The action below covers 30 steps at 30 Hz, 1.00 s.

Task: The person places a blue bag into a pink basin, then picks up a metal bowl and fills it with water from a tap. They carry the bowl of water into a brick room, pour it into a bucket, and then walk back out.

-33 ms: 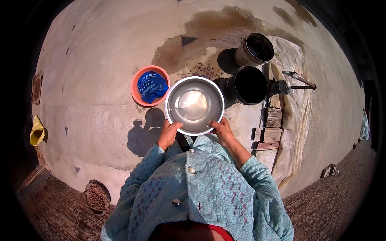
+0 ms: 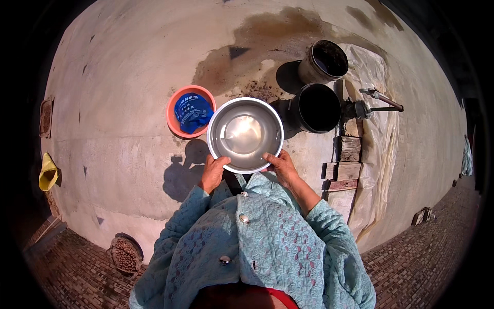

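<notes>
Nr basin, tub L, blk bucket R

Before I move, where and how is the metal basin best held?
Grip the metal basin by its rim, left and right, coming from the body side, thumbs over the edge. It is round and open upward, with no handle in sight. The left hand and right hand both hold its near edge, so spreading them apart should probably steady it better.

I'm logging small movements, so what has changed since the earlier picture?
The basin has shifted very slightly left in view, the left hand and right hand with it. Nothing was grasped or let go. The tub and black bucket appear unmoved.
</notes>
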Tool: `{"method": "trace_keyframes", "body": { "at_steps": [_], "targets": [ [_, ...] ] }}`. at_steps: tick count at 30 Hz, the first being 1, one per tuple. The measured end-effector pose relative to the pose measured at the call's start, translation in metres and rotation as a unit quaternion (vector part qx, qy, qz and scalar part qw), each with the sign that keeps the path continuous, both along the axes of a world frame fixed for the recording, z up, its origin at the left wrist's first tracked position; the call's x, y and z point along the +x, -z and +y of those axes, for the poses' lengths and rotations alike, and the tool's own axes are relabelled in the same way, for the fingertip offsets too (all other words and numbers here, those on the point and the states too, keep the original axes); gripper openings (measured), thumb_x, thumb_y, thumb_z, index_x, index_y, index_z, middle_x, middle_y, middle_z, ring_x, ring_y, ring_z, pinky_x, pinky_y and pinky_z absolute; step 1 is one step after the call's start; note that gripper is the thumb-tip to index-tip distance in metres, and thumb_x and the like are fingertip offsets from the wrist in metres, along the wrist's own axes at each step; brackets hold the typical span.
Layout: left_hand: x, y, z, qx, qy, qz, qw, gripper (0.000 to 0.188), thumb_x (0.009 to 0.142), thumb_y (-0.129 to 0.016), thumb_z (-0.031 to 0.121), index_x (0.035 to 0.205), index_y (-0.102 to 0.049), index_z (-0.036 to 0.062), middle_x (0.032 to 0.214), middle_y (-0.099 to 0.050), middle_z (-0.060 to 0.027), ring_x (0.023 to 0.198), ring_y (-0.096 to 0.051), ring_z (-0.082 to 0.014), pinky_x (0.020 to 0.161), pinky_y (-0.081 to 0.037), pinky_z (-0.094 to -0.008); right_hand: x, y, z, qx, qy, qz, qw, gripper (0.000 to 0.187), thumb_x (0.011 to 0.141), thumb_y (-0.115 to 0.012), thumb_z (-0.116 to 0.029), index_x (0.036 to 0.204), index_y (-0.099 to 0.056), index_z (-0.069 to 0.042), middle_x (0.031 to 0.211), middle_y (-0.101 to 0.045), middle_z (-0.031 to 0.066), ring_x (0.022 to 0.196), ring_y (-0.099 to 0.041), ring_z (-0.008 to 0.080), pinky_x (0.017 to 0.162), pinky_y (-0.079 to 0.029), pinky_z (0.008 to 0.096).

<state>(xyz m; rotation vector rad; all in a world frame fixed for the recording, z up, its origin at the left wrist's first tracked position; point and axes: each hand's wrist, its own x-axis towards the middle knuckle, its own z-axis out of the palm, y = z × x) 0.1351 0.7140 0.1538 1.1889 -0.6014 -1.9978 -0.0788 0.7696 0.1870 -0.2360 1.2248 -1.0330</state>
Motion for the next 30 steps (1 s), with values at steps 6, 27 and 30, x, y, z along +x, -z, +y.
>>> {"method": "trace_keyframes", "body": {
  "at_steps": [6,27,30],
  "targets": [
    [-0.008,-0.031,-0.014,0.02,-0.014,0.034,0.999,0.034,0.07,-0.05,-0.004,0.104,-0.049,-0.0003,0.1,-0.055,-0.0077,0.093,-0.053,-0.0184,0.084,-0.043,-0.0331,-0.014,-0.003,0.013,-0.056,0.015,-0.043,0.997,0.05,0.083,-0.057,-0.028,0.121,-0.039,-0.002,0.09,-0.058,0.0064,0.079,-0.059,0.0134,0.064,-0.052,0.0253],
    [-0.007,-0.038,-0.052,0.003,-0.097,-0.081,0.992,0.026,0.072,-0.052,-0.002,0.097,-0.048,0.0011,0.092,-0.053,-0.0054,0.084,-0.051,-0.0145,0.079,-0.042,-0.0272,-0.204,0.06,0.119,0.087,0.087,0.276,0.953,0.03,0.08,-0.06,-0.036,0.079,-0.052,-0.007,0.058,-0.051,0.0012,0.047,-0.048,0.008,0.042,-0.038,0.0207],
    [-0.031,-0.039,-0.061,-0.027,-0.07,-0.056,0.996,0.028,0.071,-0.053,-0.002,0.099,-0.049,0.001,0.094,-0.054,-0.0051,0.086,-0.051,-0.0143,0.079,-0.042,-0.028,-0.216,0.05,0.099,0.091,0.093,0.283,0.95,0.028,0.08,-0.06,-0.033,0.078,-0.052,-0.006,0.058,-0.051,0.0009,0.047,-0.047,0.0075,0.043,-0.038,0.0204]
  ]
}}
